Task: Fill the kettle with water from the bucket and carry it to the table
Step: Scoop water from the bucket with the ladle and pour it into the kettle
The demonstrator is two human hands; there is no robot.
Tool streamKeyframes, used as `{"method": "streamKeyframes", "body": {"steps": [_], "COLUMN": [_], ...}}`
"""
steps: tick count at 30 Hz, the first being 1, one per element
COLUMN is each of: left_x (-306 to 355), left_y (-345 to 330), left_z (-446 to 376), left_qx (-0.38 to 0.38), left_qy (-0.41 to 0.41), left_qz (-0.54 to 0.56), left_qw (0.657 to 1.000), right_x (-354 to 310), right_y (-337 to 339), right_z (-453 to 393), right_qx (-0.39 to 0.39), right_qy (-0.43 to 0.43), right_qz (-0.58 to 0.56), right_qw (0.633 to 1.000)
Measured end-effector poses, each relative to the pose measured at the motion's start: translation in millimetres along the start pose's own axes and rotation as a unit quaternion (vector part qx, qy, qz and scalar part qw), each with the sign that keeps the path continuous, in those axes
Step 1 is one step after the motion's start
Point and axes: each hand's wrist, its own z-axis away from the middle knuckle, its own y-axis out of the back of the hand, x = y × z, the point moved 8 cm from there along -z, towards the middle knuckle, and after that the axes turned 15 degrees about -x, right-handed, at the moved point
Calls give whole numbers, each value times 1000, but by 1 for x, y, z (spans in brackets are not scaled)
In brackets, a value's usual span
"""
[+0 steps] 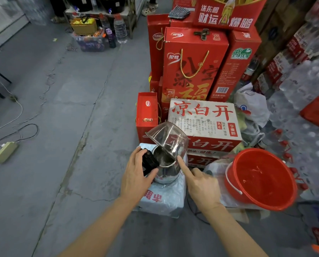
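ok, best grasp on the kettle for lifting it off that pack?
Take the kettle by its black handle, which juts from the body's left side, so come in from the left. The left hand already wraps it there. The steel body is smooth and rounded, and the lid stands open, so a top grasp looks poor.

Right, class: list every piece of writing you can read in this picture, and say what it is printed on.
"凉白开": white cardboard carton with big red characters, top and front.
"熟水", "今麦郎": red labels on that carton.
"银鹭", "福": tall red gift box with gold cord handle.
"送东鹏", "财运": red display box on top of the stack.
"全球优质": green logo, narrow red box.
Fine print and barcode digits: too small.
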Motion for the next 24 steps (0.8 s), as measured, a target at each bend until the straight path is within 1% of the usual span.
{"method": "streamKeyframes", "body": {"steps": [2, 3, 4, 5, 6, 7, 8, 9, 10, 11, 12, 13, 14, 15, 17, 19, 21, 24], "left_x": [2, 2, 3, 3, 4, 6, 6, 7, 7, 7, 8, 7, 6, 6, 5, 4, 1, 2], "left_y": [0, 0, 0, 0, 0, 1, 1, 2, 2, 2, 2, 1, -1, -2, -5, -8, -11, -12], "left_z": [-1, -1, -2, -2, -2, -1, -1, -1, -1, -2, -2, -2, -2, -2, -1, -2, -2, -5], "left_qx": [0, 0, -1, -3, -4, -2, -1, 0, 0, -1, -1, 0, 2, 5, 14, 19, 22, 18], "left_qy": [0, 1, 3, 4, 3, 0, -1, 0, 3, 3, 4, 6, 9, 14, 27, 38, 57, 62], "left_qz": [2, 4, 5, 8, 11, 13, 13, 11, 6, -1, -3, -1, 2, 6, 4, -1, -1, -8], "left_qw": [1000, 1000, 1000, 1000, 1000, 1000, 1000, 1000, 1000, 1000, 1000, 1000, 1000, 1000, 1000, 999, 998, 998], "right_x": [7, 13, 25, 40, 58, 76, 95, 117, 140, 164, 188, 211, 228, 242, 259, 269, 278, 286], "right_y": [3, 7, 8, 7, 6, 2, 2, 4, 9, 13, 14, 13, 10, 5, -11, -27, -42, -61], "right_z": [3, 9, 17, 26, 38, 54, 71, 92, 112, 134, 153, 168, 176, 179, 171, 154, 136, 115], "right_qx": [-16, -14, -11, -8, 15, 39, 75, 109, 130, 137, 120, 81, 18, -49, -154, -229, -259, -262], "right_qy": [-8, -39, -82, -126, -167, -201, -226, -252, -285, -326, -367, -403, -425, -431, -415, -385, -373, -376], "right_qz": [-66, -122, -205, -327, -466, -590, -659, -677, -659, -608, -534, -444, -350, -271, -175, -103, -78, -115], "right_qw": [998, 992, 975, 937, 869, 781, 713, 683, 684, 711, 752, 796, 835, 859, 879, 888, 888, 881]}}
